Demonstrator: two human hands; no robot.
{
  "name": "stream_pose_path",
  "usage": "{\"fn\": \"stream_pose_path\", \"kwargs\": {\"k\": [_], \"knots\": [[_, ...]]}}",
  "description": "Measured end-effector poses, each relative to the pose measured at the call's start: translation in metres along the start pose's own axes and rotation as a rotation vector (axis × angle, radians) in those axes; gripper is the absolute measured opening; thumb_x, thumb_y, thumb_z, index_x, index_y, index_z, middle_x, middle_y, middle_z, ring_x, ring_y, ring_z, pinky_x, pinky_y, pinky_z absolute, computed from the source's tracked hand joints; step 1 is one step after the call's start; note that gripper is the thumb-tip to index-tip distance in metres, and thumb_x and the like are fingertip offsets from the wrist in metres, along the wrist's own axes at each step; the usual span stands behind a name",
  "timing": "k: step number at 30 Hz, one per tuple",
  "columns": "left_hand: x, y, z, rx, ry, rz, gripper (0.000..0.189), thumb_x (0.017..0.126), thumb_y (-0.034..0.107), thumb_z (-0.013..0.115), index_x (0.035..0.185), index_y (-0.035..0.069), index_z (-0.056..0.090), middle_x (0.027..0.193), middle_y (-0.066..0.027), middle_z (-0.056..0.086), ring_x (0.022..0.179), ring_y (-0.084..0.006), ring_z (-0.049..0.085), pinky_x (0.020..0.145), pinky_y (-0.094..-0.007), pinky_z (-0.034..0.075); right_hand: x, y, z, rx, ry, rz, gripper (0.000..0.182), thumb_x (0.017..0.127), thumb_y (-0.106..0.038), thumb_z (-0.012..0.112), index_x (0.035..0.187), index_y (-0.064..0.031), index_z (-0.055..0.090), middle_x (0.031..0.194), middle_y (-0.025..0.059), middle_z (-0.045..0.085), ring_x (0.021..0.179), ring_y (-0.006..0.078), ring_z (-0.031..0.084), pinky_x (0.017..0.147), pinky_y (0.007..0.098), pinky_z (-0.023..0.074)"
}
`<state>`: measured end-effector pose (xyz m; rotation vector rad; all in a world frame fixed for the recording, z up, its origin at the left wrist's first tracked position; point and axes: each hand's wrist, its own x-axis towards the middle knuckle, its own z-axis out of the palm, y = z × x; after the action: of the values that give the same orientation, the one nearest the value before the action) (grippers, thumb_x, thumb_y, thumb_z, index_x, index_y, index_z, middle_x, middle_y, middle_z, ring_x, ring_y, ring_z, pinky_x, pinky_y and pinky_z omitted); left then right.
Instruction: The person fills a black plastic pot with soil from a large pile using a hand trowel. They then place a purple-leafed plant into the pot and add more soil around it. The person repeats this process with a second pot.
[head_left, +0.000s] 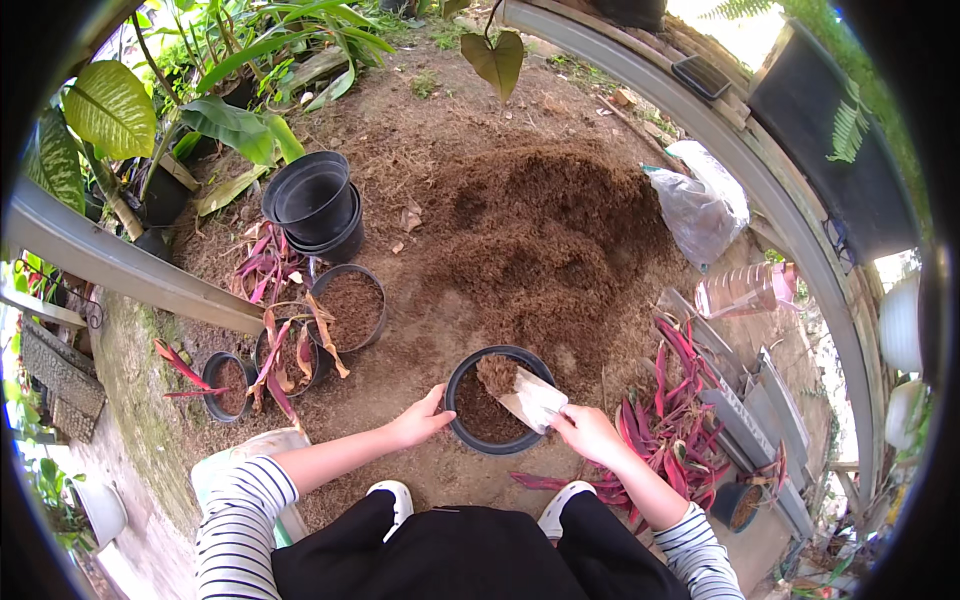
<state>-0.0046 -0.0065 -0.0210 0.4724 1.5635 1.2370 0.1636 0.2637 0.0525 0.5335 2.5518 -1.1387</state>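
A round black plastic pot (487, 448), partly filled with brown potting mix (480, 409), stands on the ground before me. My left hand (422, 417) touches its left rim with the fingertips. Over the right side of the pot, my right hand (586, 431) grips a white hand trowel (534, 401). The trowel tilts down to the left, with a clump of brown mix (497, 375) at its tip. Its handle is mostly hidden in my fingers. Beyond the pot lies a large heap of loose brown mix (555, 225).
Stacked black pots (307, 191) and several filled pots (349, 307) stand at the left, some with wilted plants. Uprooted red-purple plants (667, 450) lie at the right beside metal sheets (750, 420). A plastic bag (697, 202) and a pink-capped bottle (739, 291) are farther back.
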Motion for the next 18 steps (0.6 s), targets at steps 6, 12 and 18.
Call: {"fn": "stream_pose_path", "kwargs": {"k": [6, 12, 18], "knots": [[-0.005, 0.009, 0.001, 0.019, -0.019, -0.030, 0.051, 0.093, 0.012, 0.049, 0.136, 0.002, 0.024, 0.104, -0.0107, 0.054, 0.085, -0.0162, 0.057, 0.075, -0.0309, 0.049, 0.005, -0.020, -0.015, -0.208, -0.042, -0.031, 0.035, 0.087, -0.035, 0.055, 0.090, -0.0015, 0.064, 0.074, 0.0233, 0.063, 0.073, 0.0405, 0.062, 0.069, 0.0477, 0.0480], [-0.007, 0.010, 0.000, 0.045, -0.031, -0.030, 0.050, 0.094, 0.014, 0.048, 0.136, 0.001, 0.024, 0.104, -0.0105, 0.054, 0.084, -0.0161, 0.057, 0.074, -0.0308, 0.049, 0.003, -0.017, -0.028, -0.205, -0.070, -0.089, 0.032, 0.086, -0.034, 0.056, 0.089, -0.0024, 0.064, 0.071, 0.0227, 0.061, 0.070, 0.0400, 0.061, 0.066, 0.0469, 0.0479], [-0.004, 0.003, -0.001, 0.051, -0.033, -0.016, 0.054, 0.094, 0.019, 0.050, 0.137, 0.002, 0.023, 0.103, -0.0106, 0.055, 0.082, -0.0162, 0.057, 0.072, -0.0304, 0.049, -0.004, -0.006, -0.031, -0.244, -0.043, -0.052, 0.032, 0.084, -0.035, 0.059, 0.088, -0.0040, 0.064, 0.071, 0.0209, 0.062, 0.070, 0.0390, 0.061, 0.065, 0.0463, 0.0482]]}}
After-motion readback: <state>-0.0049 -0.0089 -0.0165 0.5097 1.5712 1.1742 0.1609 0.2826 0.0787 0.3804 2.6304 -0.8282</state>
